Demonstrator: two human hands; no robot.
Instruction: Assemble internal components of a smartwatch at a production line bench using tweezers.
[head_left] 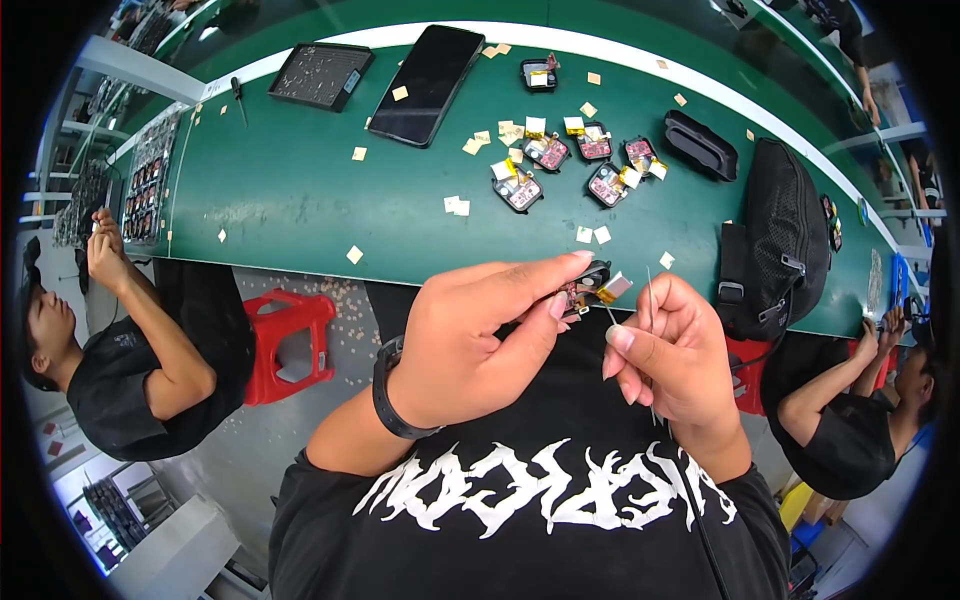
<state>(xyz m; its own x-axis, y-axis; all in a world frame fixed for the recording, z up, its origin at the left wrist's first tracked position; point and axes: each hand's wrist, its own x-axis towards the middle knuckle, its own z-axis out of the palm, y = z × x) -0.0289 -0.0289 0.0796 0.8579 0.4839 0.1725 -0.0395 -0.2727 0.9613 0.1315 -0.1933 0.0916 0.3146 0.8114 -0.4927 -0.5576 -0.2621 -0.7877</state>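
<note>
In front of my chest, my left hand (475,335) is closed around a small black watch case (599,271), open to show its circuit board. A silver battery with yellow tape (614,289) sticks out from the case toward my right hand. Thin metal tweezers (651,292) are pinched in my right hand (680,355), their tip close to the battery and board. Whether the tip touches anything is hard to make out. Fingers hide part of the case. Beyond my hands, several similar open watch cases (546,152) with boards and batteries lie on the green table (290,190).
A black phone (427,85), a dark tray of small parts (320,75), an empty black case (700,145) and a black bag (775,240) rest on the table. Small yellowish squares (355,255) are scattered about. Co-workers sit left and right; a red stool (290,345) stands at left.
</note>
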